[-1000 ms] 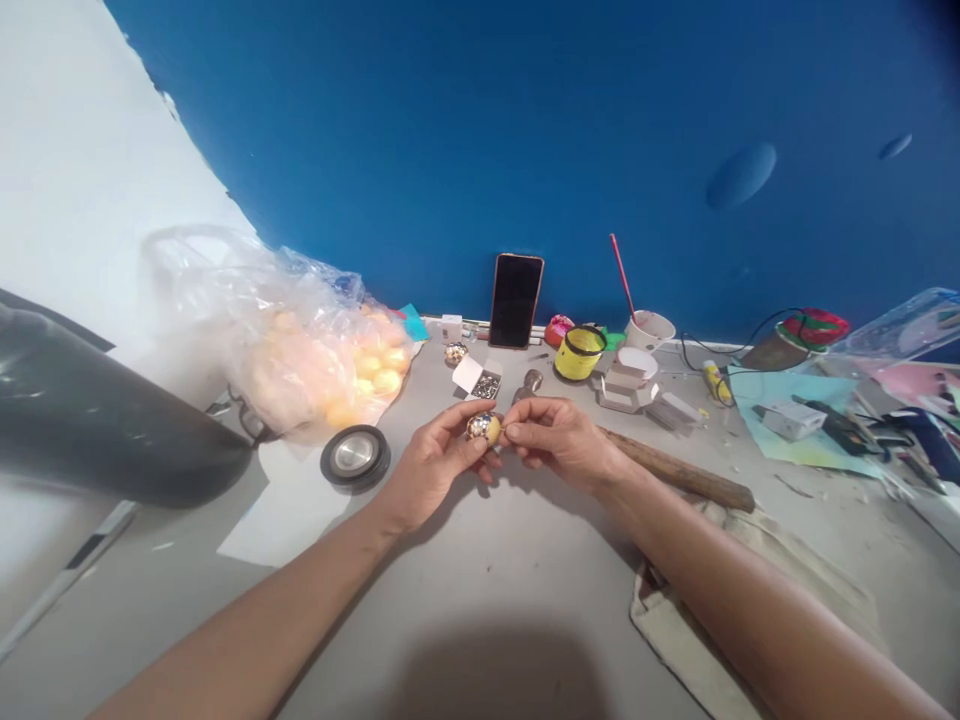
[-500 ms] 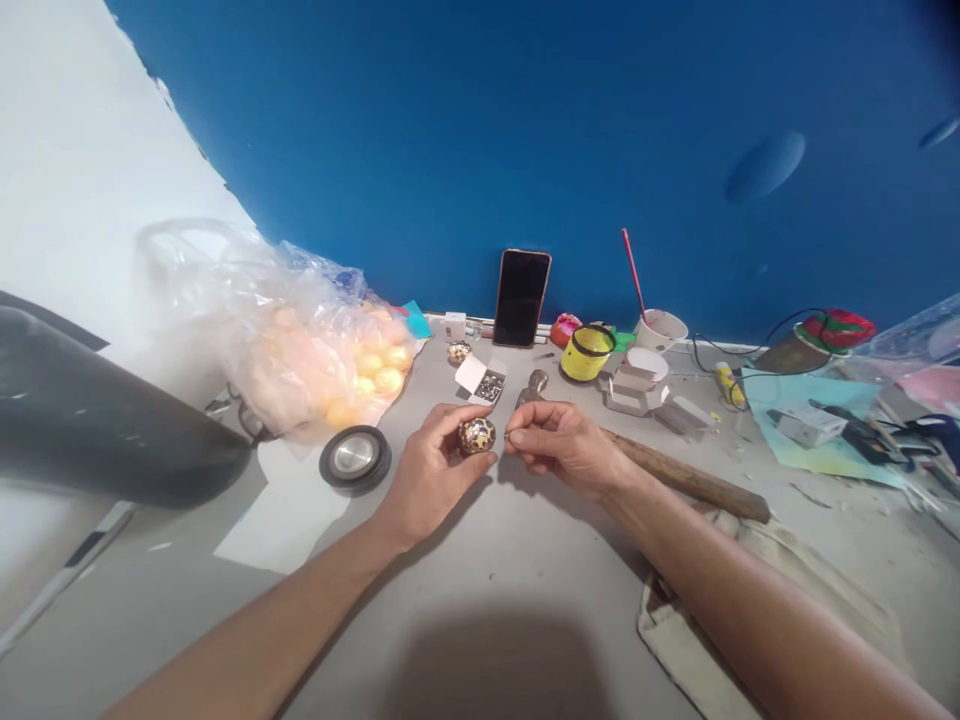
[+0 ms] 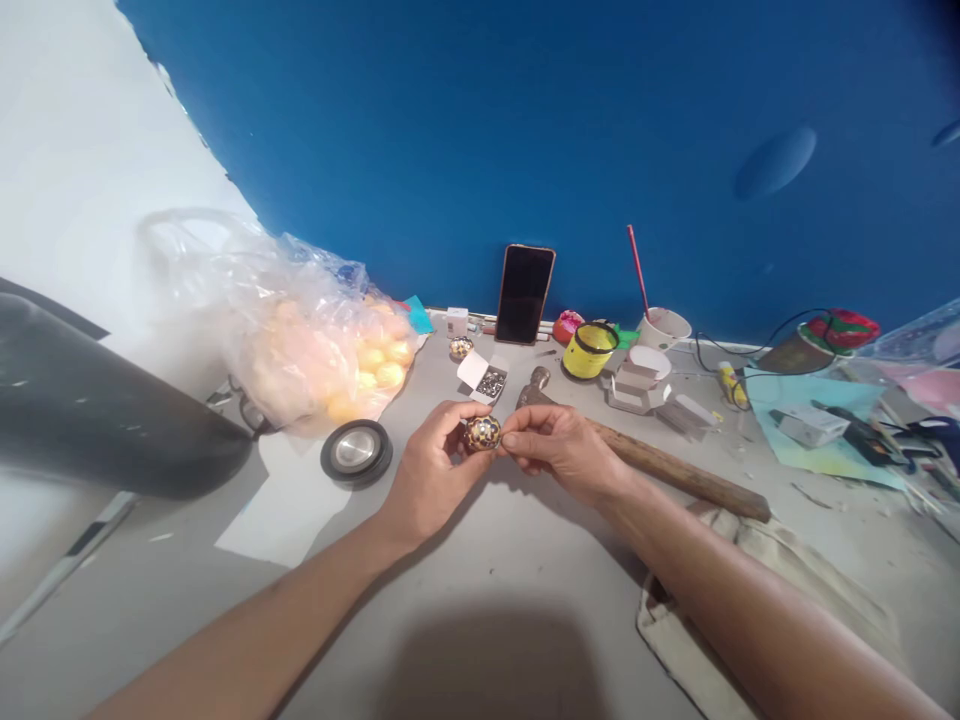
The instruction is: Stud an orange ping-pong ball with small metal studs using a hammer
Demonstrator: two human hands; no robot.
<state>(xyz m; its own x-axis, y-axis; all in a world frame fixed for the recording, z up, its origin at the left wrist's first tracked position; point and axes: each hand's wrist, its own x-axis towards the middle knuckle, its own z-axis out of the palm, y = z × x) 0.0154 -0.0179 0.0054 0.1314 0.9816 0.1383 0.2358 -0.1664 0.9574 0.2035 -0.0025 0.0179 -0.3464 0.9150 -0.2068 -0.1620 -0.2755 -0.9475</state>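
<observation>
My left hand (image 3: 435, 470) grips a small ball (image 3: 482, 433) studded with shiny gold and silver metal heads, with dark patches between them. Thumb and fingertips of my right hand (image 3: 555, 445) are pinched together at the ball's right side, on what looks like a thumbtack, mostly hidden by the fingers. Just beyond the hands, an open white box (image 3: 491, 382) holds many small shiny tacks. A hammer (image 3: 675, 465) lies under my right wrist and forearm, its metal head beyond the fingers. Behind the box rests a second studded ball (image 3: 460, 348).
A plastic bag of orange balls (image 3: 315, 360) and a round black-rimmed disc (image 3: 356, 453) are on the left. A phone (image 3: 525, 294) leans on the blue wall. Yellow tape (image 3: 589, 352), a white cup (image 3: 663, 328) and a beige cloth (image 3: 780, 590) are on the right.
My right fingertips have moved left, closing the small gap to the ball. The ball is turned slightly in my left hand. The view has shifted a little.
</observation>
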